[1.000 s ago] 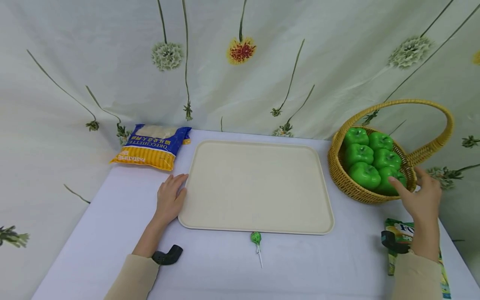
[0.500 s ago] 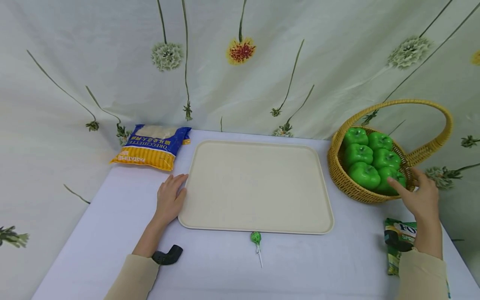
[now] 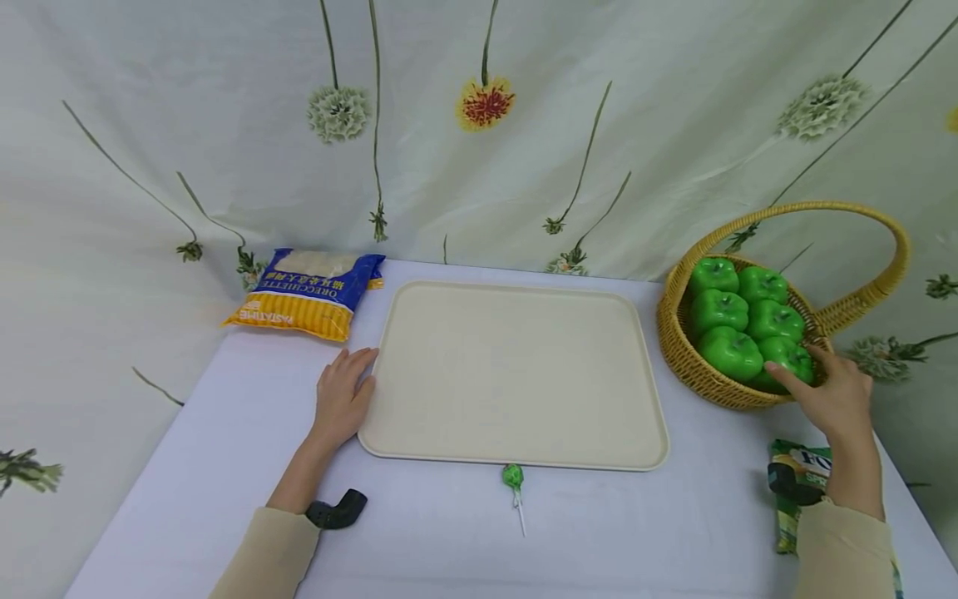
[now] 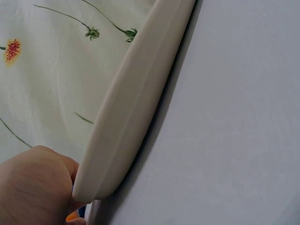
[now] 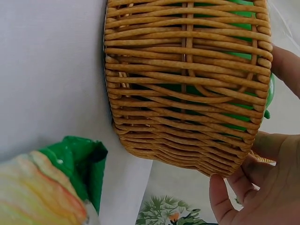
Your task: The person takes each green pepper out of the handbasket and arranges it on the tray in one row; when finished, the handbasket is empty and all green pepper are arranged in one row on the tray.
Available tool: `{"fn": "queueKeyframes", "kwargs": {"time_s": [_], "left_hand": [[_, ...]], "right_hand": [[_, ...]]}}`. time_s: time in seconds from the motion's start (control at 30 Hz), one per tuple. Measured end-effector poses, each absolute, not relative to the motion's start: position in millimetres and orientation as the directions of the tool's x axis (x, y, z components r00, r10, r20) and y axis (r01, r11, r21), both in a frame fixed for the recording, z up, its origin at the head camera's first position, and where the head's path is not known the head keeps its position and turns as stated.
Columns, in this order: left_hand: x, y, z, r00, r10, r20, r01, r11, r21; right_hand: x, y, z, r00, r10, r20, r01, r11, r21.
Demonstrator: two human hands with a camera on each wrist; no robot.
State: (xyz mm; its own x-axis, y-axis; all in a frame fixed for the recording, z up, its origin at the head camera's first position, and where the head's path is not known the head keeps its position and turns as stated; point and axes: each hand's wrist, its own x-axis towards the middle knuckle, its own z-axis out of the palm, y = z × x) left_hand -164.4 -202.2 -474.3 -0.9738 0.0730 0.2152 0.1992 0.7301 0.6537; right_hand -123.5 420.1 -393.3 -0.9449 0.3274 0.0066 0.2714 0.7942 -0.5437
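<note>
My left hand (image 3: 344,398) lies against the left edge of a cream tray (image 3: 516,374), its fingers touching the rim. In the left wrist view the left hand (image 4: 37,187) shows at the tray's corner. Over the front right of a wicker basket (image 3: 699,378) is my right hand (image 3: 837,393), thumb and fingers spread on either side of a glossy green apple (image 3: 786,358). Several more green apples (image 3: 724,351) fill the basket. In the right wrist view the right hand (image 5: 262,187) is at the basket's rim, some fingers outside the weave.
A blue and yellow pasta bag (image 3: 303,293) stands at the back left. A green lollipop (image 3: 513,477) lies in front of the tray. A green packet (image 3: 789,466) sits partly under the right forearm. Flowered cloth (image 3: 479,183) hangs behind the table.
My right hand has shifted left and inward, from the basket's right rim to around the front right apple. The left hand and tray have not moved.
</note>
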Motion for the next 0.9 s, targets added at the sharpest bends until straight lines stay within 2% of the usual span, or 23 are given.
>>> {"fn": "queueKeyframes", "kwargs": {"time_s": [0.33,0.67,0.77,0.9], "left_hand": [[-164,-202,-473,-0.976,0.073,0.204,0.190,0.737,0.648],[-164,-202,-474,-0.972,0.077,0.221,0.204,0.742,0.639],[-164,-202,-474,-0.972,0.077,0.220,0.203,0.744,0.637],[-164,-202,-474,-0.973,0.076,0.219,0.202,0.746,0.634]], "right_hand": [[-124,419,-390,-0.930,0.368,-0.030,0.319,0.762,-0.563],[-124,414,-380,-0.913,0.408,-0.002,0.329,0.735,-0.593],[-124,411,-374,-0.894,0.444,0.055,0.324,0.728,-0.603],[-123,403,-366,-0.835,0.539,0.111,0.361,0.688,-0.629]]}}
